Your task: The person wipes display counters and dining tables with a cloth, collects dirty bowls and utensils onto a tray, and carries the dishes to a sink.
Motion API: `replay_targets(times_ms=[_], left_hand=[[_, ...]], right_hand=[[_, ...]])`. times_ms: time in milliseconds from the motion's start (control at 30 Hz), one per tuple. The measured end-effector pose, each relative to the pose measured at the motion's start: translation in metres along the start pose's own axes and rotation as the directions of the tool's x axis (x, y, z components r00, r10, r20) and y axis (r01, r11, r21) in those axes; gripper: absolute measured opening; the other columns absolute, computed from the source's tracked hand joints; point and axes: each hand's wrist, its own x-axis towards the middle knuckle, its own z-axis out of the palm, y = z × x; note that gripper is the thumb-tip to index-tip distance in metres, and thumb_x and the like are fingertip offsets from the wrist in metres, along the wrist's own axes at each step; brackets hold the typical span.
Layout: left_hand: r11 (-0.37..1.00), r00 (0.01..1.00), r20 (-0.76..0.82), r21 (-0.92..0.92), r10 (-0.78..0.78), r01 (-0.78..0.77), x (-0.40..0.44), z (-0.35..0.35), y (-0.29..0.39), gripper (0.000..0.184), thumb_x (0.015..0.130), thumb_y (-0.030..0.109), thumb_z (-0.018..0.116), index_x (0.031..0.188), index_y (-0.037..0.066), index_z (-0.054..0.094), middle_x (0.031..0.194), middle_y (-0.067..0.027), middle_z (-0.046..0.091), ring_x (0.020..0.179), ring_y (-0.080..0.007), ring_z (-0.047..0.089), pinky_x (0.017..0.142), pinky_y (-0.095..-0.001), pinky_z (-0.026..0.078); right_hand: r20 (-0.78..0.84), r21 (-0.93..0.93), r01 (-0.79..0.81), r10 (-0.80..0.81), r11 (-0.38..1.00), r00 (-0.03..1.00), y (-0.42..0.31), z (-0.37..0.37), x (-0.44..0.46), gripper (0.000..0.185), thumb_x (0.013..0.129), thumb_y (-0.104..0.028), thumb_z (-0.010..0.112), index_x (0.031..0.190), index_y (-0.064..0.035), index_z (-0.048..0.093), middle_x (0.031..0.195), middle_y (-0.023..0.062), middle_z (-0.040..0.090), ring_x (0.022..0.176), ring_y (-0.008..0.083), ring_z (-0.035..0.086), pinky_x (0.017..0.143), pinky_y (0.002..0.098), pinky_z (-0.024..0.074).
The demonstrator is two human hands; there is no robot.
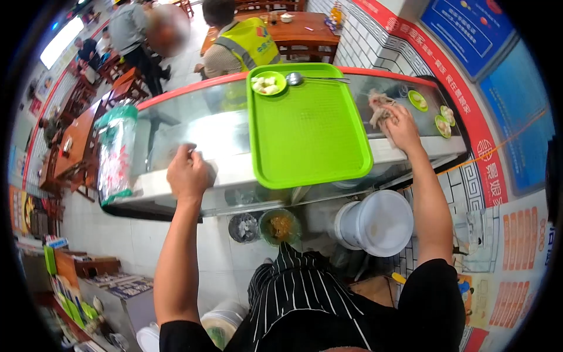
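Observation:
A greyish, crumpled cloth (380, 110) is bunched on the glass counter top under the fingers of my right hand (402, 130), which is closed on it. My left hand (189, 174) rests at the counter's near edge with its fingers curled in, and nothing shows in it. Between my hands lies a bright green tray (311, 135), its near edge overhanging the counter. At the tray's far left corner sits a small green dish (283, 88) of white pieces that look like garlic cloves. Beside it lie a metal spoon (294, 78) and thin chopsticks (329, 80).
Small green dishes (418, 100) stand at the counter's right end. A clear plastic package (117, 152) lies at its left end. Below are lidded white buckets (384, 223) and two bins (280, 227). Beyond the counter, a person in a yellow vest (249, 46) sits near a wooden table (293, 32).

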Motion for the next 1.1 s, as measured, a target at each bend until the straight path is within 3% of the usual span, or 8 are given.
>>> replay_targets(times_ms=[233, 400, 467, 533, 800, 867, 933, 1100], left_hand=[[0.987, 0.986, 0.163, -0.163, 0.032, -0.005, -0.007, -0.035, -0.026, 0.021, 0.081, 0.020, 0.055, 0.090, 0.012, 0.073, 0.086, -0.0156, 0.070, 0.081, -0.0364, 0.065, 0.075, -0.0453, 0.050], [0.988, 0.988, 0.038, 0.030, 0.148, -0.149, -0.002, -0.066, -0.070, 0.017, 0.078, 0.018, 0.057, 0.082, 0.010, 0.070, 0.084, -0.0124, 0.068, 0.084, -0.0328, 0.064, 0.075, -0.0452, 0.051], [0.980, 0.983, -0.019, 0.074, 0.184, -0.182, 0.002, -0.061, -0.091, 0.014, 0.077, 0.018, 0.058, 0.078, 0.008, 0.068, 0.084, -0.0114, 0.066, 0.083, -0.0330, 0.062, 0.074, -0.0460, 0.051], [0.975, 0.976, -0.072, 0.091, 0.208, -0.201, 0.002, -0.058, -0.088, 0.014, 0.078, 0.017, 0.058, 0.077, 0.008, 0.068, 0.086, -0.0108, 0.066, 0.083, -0.0334, 0.061, 0.074, -0.0464, 0.051], [0.985, 0.965, -0.210, -0.046, 0.155, -0.168, -0.006, -0.065, -0.106, 0.007, 0.076, 0.014, 0.058, 0.074, 0.010, 0.064, 0.075, -0.0098, 0.064, 0.076, -0.0311, 0.062, 0.067, -0.0441, 0.052], [0.969, 0.934, -0.293, -0.068, 0.206, -0.236, -0.009, -0.069, -0.109, 0.003, 0.074, 0.012, 0.059, 0.073, 0.010, 0.061, 0.071, -0.0096, 0.060, 0.072, -0.0300, 0.061, 0.063, -0.0431, 0.051], [0.962, 0.931, -0.293, -0.099, 0.216, -0.255, -0.008, -0.073, -0.111, 0.004, 0.072, 0.008, 0.058, 0.071, 0.009, 0.061, 0.072, -0.0103, 0.061, 0.069, -0.0307, 0.061, 0.064, -0.0418, 0.050], [0.942, 0.910, -0.328, -0.130, 0.253, -0.308, -0.003, -0.071, -0.123, 0.004, 0.071, 0.006, 0.057, 0.068, 0.008, 0.054, 0.066, -0.0103, 0.055, 0.062, -0.0308, 0.057, 0.058, -0.0405, 0.047]], right_hand=[[-0.092, -0.079, -0.043, 0.035, 0.996, 0.995, -0.035, -0.002, -0.033, 0.036, 0.082, -0.021, 0.062, 0.118, -0.0169, 0.067, 0.112, 0.0137, 0.064, 0.103, 0.0373, 0.060, 0.089, 0.0408, 0.0486], [0.060, 0.456, -0.198, 0.192, 0.868, 0.980, -0.037, -0.020, -0.073, 0.038, 0.086, -0.016, 0.060, 0.120, 0.0006, 0.063, 0.117, 0.0160, 0.068, 0.101, 0.0247, 0.068, 0.085, 0.0310, 0.0528], [0.126, 0.895, -0.219, 0.252, 0.389, 0.960, -0.120, -0.057, -0.076, 0.036, 0.088, -0.012, 0.056, 0.118, 0.0077, 0.061, 0.119, 0.0156, 0.066, 0.105, 0.0203, 0.066, 0.089, 0.0309, 0.0528], [0.099, 0.943, -0.121, 0.087, 0.310, 0.991, -0.200, -0.071, -0.067, 0.036, 0.090, -0.008, 0.053, 0.123, 0.0061, 0.059, 0.123, 0.0153, 0.065, 0.106, 0.0212, 0.065, 0.093, 0.0319, 0.0522], [0.296, 0.891, -0.072, -0.454, 0.448, 0.840, -0.379, 0.055, -0.001, 0.043, 0.095, -0.012, 0.055, 0.137, -0.0043, 0.049, 0.127, 0.0166, 0.058, 0.111, 0.0214, 0.061, 0.096, 0.0341, 0.0507], [0.449, 0.631, 0.143, -0.509, 0.763, 0.734, -0.403, 0.098, -0.001, 0.051, 0.097, -0.024, 0.054, 0.146, -0.0127, 0.041, 0.142, 0.0241, 0.043, 0.126, 0.0325, 0.052, 0.106, 0.0418, 0.0423], [0.483, 0.034, 0.602, -0.540, 0.798, 0.689, -0.435, 0.128, -0.023, 0.057, 0.097, -0.038, 0.050, 0.149, -0.0194, 0.038, 0.153, 0.0282, 0.023, 0.140, 0.0472, 0.026, 0.118, 0.0525, 0.0181], [0.320, 0.300, 0.713, -0.771, 0.634, 0.551, -0.494, 0.203, 0.040, 0.056, 0.094, -0.038, 0.052, 0.147, -0.0237, 0.040, 0.152, 0.0284, 0.026, 0.140, 0.0470, 0.027, 0.115, 0.0549, 0.0225]])
